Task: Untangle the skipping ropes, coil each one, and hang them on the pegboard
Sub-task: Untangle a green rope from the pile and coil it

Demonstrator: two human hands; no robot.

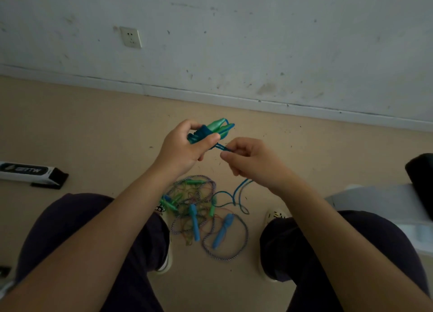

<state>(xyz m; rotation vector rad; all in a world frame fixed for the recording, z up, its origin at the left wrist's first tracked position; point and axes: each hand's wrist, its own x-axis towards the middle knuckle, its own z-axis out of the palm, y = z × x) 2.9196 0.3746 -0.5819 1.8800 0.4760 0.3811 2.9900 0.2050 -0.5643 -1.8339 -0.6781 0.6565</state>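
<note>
Seated person, head view looking down past both forearms to the floor (93,124).

Left hand (185,147) was raised in front of the body, fingers and thumb curled around a bundle: two green handles (216,125) held side by side, with blue cord (205,131) wound around them. The handle tips pointed away toward the wall (234,30).

Right hand (253,161) sat just beside the left, thumb and forefinger pinching a short doubled length of the same blue cord where it left the bundle. The loose end of the blue cord (241,189) hung below the right wrist and trailed down to the floor.

Between the feet lay a tangled pile of skipping ropes (196,208): a striped dark braided rope (234,255) looping widely, thin reddish and green cords crossed through it, two blue handles (221,229) near the middle, green handles at the pile's far and left side. Which cord belonged to which handle could not be made out.

Both knees in dark trousers (70,229) framed the pile; light shoes (274,215) on either side of it.

A black-and-white long box (28,171) lay on the floor at left. A white wall socket (131,37) was on the scuffed wall. Grey surface (375,199) with a dark object on it at right edge; unidentifiable.
</note>
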